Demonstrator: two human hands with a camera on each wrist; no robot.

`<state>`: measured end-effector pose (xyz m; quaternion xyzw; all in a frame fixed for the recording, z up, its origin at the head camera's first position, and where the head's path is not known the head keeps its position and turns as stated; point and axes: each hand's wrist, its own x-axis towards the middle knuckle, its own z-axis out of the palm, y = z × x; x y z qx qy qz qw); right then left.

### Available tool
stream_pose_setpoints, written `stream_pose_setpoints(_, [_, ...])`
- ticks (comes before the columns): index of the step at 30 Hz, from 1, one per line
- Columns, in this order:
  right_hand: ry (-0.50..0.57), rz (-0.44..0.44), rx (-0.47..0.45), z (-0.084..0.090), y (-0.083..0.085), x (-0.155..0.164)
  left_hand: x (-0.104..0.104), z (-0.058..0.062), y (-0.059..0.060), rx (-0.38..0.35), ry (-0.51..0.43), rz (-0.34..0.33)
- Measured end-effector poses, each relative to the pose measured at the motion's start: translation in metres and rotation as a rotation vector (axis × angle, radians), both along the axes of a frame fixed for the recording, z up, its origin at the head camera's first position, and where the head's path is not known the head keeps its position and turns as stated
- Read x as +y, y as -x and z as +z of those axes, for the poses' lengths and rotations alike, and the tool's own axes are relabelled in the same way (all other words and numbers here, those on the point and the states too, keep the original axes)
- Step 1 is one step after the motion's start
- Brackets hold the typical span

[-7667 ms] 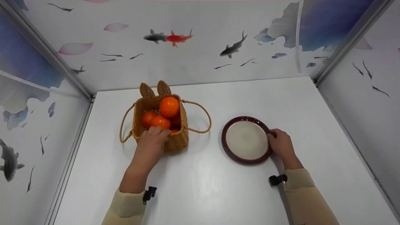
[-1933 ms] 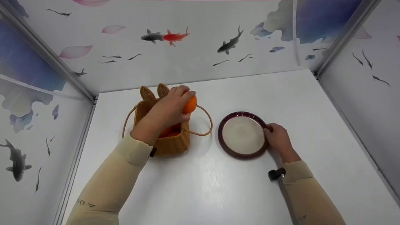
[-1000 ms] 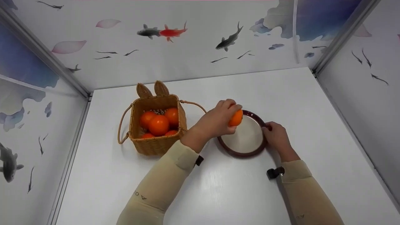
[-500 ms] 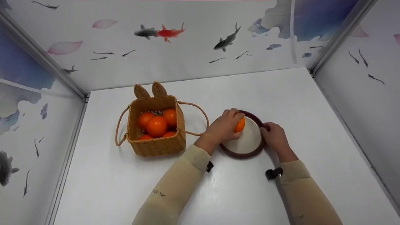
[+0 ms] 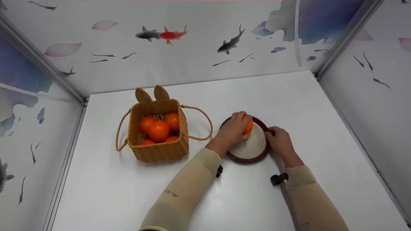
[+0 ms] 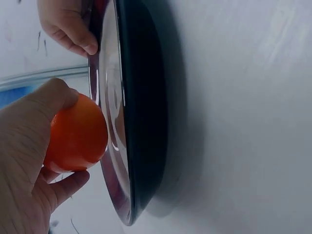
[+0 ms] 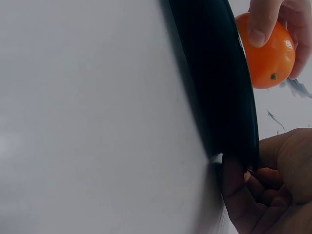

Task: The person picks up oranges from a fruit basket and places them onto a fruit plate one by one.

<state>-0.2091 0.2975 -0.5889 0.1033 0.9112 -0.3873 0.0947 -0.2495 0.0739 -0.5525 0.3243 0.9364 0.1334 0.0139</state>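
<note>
My left hand (image 5: 236, 128) grips an orange (image 6: 80, 131) over the cream middle of a round plate (image 5: 247, 159) with a dark red rim. In the left wrist view the thumb and fingers lie on opposite sides of the fruit, and its lower side is right at the plate's surface. A small green stem spot shows on the orange (image 7: 273, 53) in the right wrist view. My right hand (image 5: 282, 141) pinches the plate's right rim, thumb on top and fingers underneath.
A wicker basket (image 5: 162, 154) with two ear shapes and two loop handles stands left of the plate. Several oranges (image 5: 158, 131) lie in it. The white table (image 5: 205, 199) is bounded by printed panels (image 5: 192, 64) at the back and sides.
My left hand has taken an orange out of the basket, carried it right and lowered it to the plate. My right hand has stayed on the plate's rim.
</note>
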Motion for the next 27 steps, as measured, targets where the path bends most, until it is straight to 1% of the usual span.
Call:
stream_pose_setpoints(5, [-0.001,-0.004,0.015,0.0010,0.0005,-0.0005,0.0026,-0.0018,0.0025,0.016,0.017,0.016])
stream_pose_setpoints(9, [0.008,-0.006,0.001,0.0019,0.0008,-0.0018,0.0030,-0.0022,0.0039,0.024,0.030,0.027])
stream_pose_setpoints(13, [0.005,-0.006,-0.005,0.0024,-0.0002,-0.0022,0.0026,-0.0033,0.0046,0.030,0.043,0.021])
stream_pose_setpoints(17, [-0.004,0.000,0.013,0.0023,-0.0015,-0.0019,0.0020,-0.0028,0.0038,0.040,0.050,0.015])
stream_pose_setpoints(21, [-0.014,0.005,0.024,0.0016,-0.0016,-0.0022,0.0013,-0.0016,0.0028,0.029,0.063,0.018])
stream_pose_setpoints(27, [-0.017,0.005,0.019,0.0015,-0.0012,-0.0016,0.0009,-0.0002,0.0019,-0.008,0.073,0.024])
